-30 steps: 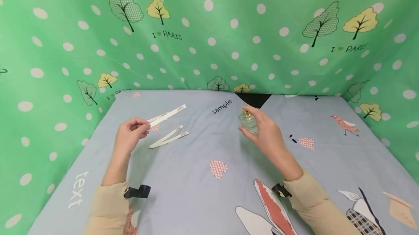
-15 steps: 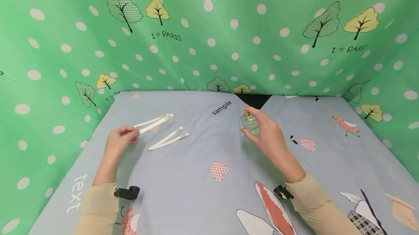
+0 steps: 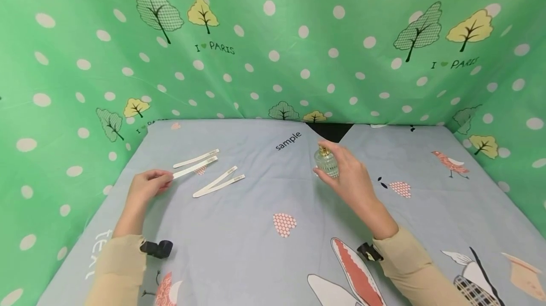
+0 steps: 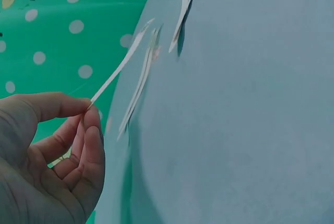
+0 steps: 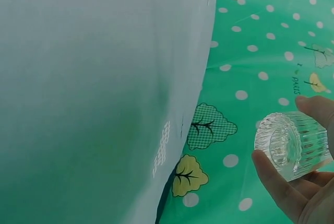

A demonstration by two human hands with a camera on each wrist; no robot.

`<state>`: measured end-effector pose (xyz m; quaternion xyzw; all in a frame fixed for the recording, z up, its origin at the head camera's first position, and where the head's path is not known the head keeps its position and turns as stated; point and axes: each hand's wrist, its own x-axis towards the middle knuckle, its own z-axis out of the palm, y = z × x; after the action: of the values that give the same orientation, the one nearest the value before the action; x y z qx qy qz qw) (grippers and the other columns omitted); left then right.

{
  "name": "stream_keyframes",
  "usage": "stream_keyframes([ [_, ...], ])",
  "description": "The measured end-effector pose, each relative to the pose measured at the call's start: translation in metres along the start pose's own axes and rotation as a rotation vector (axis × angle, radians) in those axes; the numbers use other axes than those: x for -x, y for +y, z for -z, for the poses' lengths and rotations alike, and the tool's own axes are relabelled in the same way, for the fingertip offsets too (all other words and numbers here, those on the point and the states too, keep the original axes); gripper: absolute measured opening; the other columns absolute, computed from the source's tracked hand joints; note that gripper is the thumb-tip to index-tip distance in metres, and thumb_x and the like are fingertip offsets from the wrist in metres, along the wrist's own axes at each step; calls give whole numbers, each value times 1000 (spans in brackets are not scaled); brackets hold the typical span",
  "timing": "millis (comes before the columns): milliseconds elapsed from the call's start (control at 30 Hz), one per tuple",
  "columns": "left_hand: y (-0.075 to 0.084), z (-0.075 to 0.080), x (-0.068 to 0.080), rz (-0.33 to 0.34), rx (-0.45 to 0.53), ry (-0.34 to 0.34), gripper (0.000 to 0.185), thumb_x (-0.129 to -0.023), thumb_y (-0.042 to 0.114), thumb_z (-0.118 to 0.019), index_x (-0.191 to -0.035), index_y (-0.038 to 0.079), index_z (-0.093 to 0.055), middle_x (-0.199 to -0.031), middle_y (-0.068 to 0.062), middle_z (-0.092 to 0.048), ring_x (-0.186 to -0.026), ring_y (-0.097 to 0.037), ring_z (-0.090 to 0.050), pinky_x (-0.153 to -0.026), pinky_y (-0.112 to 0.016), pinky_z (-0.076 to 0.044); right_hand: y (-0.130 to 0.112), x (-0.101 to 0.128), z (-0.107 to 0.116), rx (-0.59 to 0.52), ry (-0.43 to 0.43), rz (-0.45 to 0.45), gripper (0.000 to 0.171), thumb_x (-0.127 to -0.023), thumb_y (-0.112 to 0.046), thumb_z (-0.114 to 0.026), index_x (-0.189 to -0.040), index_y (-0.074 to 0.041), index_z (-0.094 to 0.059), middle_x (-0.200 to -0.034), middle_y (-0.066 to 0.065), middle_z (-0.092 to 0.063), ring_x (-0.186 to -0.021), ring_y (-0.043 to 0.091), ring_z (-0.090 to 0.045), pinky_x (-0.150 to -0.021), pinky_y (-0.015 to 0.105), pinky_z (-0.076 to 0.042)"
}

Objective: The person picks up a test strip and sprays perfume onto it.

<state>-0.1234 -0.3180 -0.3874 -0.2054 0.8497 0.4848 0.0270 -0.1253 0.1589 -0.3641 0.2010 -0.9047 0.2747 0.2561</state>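
Note:
My left hand (image 3: 147, 186) pinches the near end of a white paper strip (image 3: 197, 167) between thumb and fingertip. In the left wrist view this strip (image 4: 121, 66) slants up from the fingertips above the cloth. Another white strip (image 3: 189, 160) lies on the cloth just behind it. Two further strips (image 3: 216, 187), forming a narrow V, lie to the right. My right hand (image 3: 353, 176) holds a small ribbed glass perfume bottle (image 3: 326, 164) with a gold neck, raised over the cloth. In the right wrist view the bottle's base (image 5: 282, 143) shows between thumb and fingers.
A blue-grey printed cloth (image 3: 247, 239) covers the table. Green dotted fabric (image 3: 273, 26) hangs behind and at both sides. The hearts, birds, rabbit ears and lettering are printed on the cloth. A black camera (image 3: 158, 248) is worn on the left wrist, another (image 3: 369, 251) on the right.
My left hand has moved left and toward me with the pinched strip, lowering it beside the lying strip. The right hand and bottle have stayed nearly still.

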Motion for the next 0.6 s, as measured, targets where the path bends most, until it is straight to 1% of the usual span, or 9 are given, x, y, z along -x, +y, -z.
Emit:
stream_keyframes([
  [200,-9,1,-5,39,38,-27,18,-94,21,-66,-101,4,-70,-65,18,-64,-64,5,-62,-64,-14,-55,3,1,-1,6,3,7,68,-80,-20,-84,-139,-21,-49,-119,15,-67,-94,33,-69,-67,51,-60],
  [267,-10,1,-6,51,52,-36,17,-93,20,-67,-100,5,-69,-65,18,-64,-64,5,-63,-64,-14,-56,4,1,-1,8,6,8,68,-80,-20,-84,-138,-22,-49,-118,15,-67,-93,33,-69,-67,51,-60],
  [400,-15,2,-10,76,40,-36,23,-93,21,-67,-105,0,-68,-66,18,-63,-64,6,-62,-63,-14,-56,5,2,-1,10,8,6,68,-80,-20,-84,-138,-22,-49,-117,15,-67,-92,32,-69,-66,50,-60],
  [533,-20,3,-12,91,-2,-27,36,-93,23,-67,-115,-6,-65,-68,18,-62,-64,6,-61,-64,-14,-56,7,2,-2,12,2,4,68,-81,-21,-84,-138,-22,-48,-116,15,-67,-93,32,-70,-65,49,-60],
  [600,-21,3,-12,91,-13,-19,42,-93,24,-69,-121,-7,-63,-69,18,-62,-64,6,-61,-64,-15,-57,8,2,-2,15,2,3,68,-81,-21,-84,-138,-22,-49,-115,15,-67,-92,32,-70,-64,49,-60],
])
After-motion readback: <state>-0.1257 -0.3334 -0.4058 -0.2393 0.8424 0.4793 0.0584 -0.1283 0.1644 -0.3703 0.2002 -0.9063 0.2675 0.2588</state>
